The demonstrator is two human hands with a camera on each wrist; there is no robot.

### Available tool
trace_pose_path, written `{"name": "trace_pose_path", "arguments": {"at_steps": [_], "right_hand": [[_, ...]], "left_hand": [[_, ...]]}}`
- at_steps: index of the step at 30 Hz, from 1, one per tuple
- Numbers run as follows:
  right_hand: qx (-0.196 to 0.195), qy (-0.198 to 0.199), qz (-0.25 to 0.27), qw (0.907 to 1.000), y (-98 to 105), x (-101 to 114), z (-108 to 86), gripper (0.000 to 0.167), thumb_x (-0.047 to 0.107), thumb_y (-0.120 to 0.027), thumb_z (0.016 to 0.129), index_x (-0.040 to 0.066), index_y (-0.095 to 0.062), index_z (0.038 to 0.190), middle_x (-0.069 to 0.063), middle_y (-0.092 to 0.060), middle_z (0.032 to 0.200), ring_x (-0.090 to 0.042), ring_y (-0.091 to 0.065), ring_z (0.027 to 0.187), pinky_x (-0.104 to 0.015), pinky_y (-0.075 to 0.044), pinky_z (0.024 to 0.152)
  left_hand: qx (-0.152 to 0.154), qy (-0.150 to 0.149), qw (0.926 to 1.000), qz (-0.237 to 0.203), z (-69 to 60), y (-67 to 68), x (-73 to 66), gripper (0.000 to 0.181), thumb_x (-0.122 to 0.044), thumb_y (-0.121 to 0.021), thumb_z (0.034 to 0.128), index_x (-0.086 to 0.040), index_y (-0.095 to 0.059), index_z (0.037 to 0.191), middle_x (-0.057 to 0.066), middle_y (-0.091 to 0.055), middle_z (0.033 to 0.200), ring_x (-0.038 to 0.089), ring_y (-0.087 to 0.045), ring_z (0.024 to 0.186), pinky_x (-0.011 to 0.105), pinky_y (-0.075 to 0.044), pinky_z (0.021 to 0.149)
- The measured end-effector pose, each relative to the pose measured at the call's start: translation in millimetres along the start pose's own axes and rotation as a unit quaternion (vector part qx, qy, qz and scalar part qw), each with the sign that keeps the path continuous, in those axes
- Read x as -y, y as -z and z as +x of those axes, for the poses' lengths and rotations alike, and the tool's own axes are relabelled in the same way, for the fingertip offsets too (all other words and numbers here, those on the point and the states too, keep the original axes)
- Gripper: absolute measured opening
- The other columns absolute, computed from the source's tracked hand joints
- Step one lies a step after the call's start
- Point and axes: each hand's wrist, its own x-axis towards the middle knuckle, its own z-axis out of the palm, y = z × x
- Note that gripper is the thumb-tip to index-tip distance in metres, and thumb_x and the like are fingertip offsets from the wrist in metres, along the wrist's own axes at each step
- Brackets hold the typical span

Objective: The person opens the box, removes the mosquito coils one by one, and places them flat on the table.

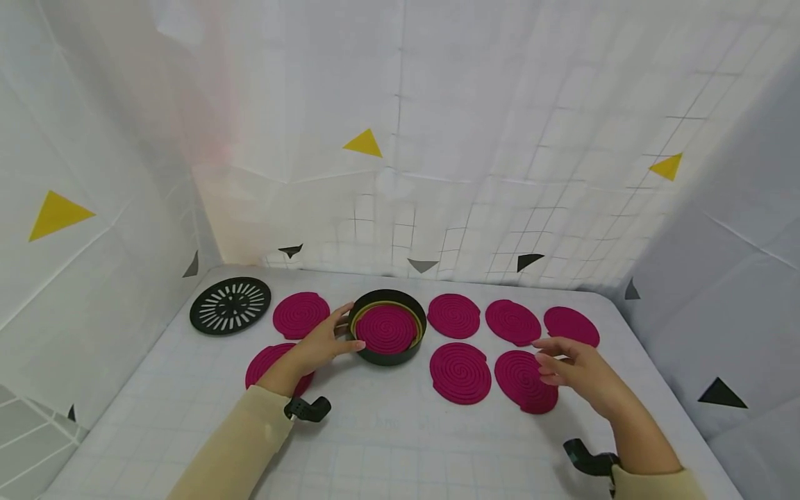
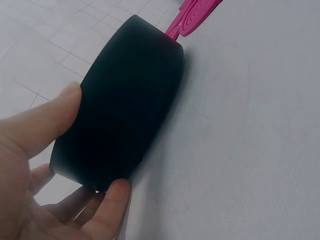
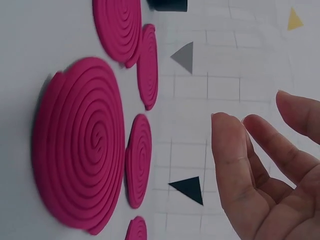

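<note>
A round black tin [image 1: 387, 359] stands near the table's middle with a gold-coloured inner rim. Inside it lies a magenta mosquito coil [image 1: 387, 328]; whatever is below that coil is hidden. My left hand [image 1: 315, 349] grips the tin's left side, thumb and fingers spread around its wall, as the left wrist view also shows. Off to the right, my right hand [image 1: 581, 371] hovers with bent, relaxed fingers, holding nothing. Closest to it are a front-row coil [image 1: 526, 385] and a back-row coil [image 1: 571, 325]. In the right wrist view, a large coil [image 3: 85, 145] lies beside that hand.
A black slotted lid [image 1: 230, 306] lies at the back left. Two coils sit left of the tin, one [image 1: 301, 314] behind the left hand, another [image 1: 265, 364] partly under the forearm. Several more [image 1: 460, 373] spread rightward. White sheeting [image 1: 475, 125] surrounds the table's back and sides.
</note>
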Motion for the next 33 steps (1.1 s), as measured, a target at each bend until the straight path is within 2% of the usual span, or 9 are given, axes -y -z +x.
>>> {"name": "trace_pose_path", "arguments": {"at_steps": [8, 10, 23, 29, 33], "right_hand": [[0.012, 0.040, -0.001, 0.9991, -15.8, 18.6, 8.2, 0.049, 0.026, -0.067, 0.098, -0.004, -0.054, 0.135, -0.023, -0.060, 0.124, -0.025, -0.071, 0.095, -0.034, -0.059, 0.081], [0.011, 0.039, -0.001, 0.9992, -20.3, 23.1, 12.1, 0.049, 0.028, -0.067, 0.097, -0.002, -0.055, 0.135, -0.022, -0.062, 0.124, -0.024, -0.071, 0.095, -0.033, -0.059, 0.081], [0.023, 0.081, 0.013, 0.9963, -52.7, 45.6, 41.4, 0.041, 0.020, -0.065, 0.099, -0.001, -0.057, 0.133, -0.019, -0.062, 0.123, -0.028, -0.068, 0.106, -0.034, -0.057, 0.088], [0.021, 0.085, 0.000, 0.9962, -68.1, 50.5, 55.1, 0.038, 0.021, -0.065, 0.099, 0.002, -0.059, 0.133, -0.018, -0.063, 0.123, -0.029, -0.069, 0.105, -0.043, -0.055, 0.093], [0.023, 0.087, -0.001, 0.9960, -80.3, 53.1, 64.7, 0.038, 0.021, -0.064, 0.100, 0.005, -0.059, 0.134, -0.020, -0.061, 0.129, -0.031, -0.066, 0.110, -0.045, -0.054, 0.095]], "left_hand": [[-0.001, 0.004, 0.9999, -0.010, -1.1, -1.2, -1.6, 0.097, -0.030, -0.082, 0.0849, -0.028, -0.021, 0.160, 0.015, -0.031, 0.160, 0.035, -0.029, 0.148, 0.063, -0.037, 0.107], [-0.003, 0.005, 0.9999, -0.011, -1.3, -1.4, -1.8, 0.097, -0.027, -0.082, 0.0855, -0.027, -0.020, 0.160, 0.016, -0.031, 0.160, 0.036, -0.028, 0.147, 0.063, -0.036, 0.107], [-0.001, -0.001, 1.0000, -0.002, 1.1, 0.2, -1.5, 0.097, -0.032, -0.082, 0.0846, -0.028, -0.021, 0.160, 0.015, -0.032, 0.160, 0.035, -0.029, 0.147, 0.063, -0.039, 0.106], [0.000, 0.000, 1.0000, 0.003, 0.6, 0.6, -2.0, 0.098, -0.033, -0.082, 0.0843, -0.028, -0.020, 0.160, 0.016, -0.033, 0.159, 0.034, -0.029, 0.147, 0.062, -0.040, 0.106], [0.000, 0.001, 1.0000, 0.007, 0.3, 0.7, -1.8, 0.099, -0.034, -0.083, 0.0839, -0.028, -0.020, 0.160, 0.016, -0.033, 0.159, 0.034, -0.030, 0.147, 0.060, -0.039, 0.107]]}}
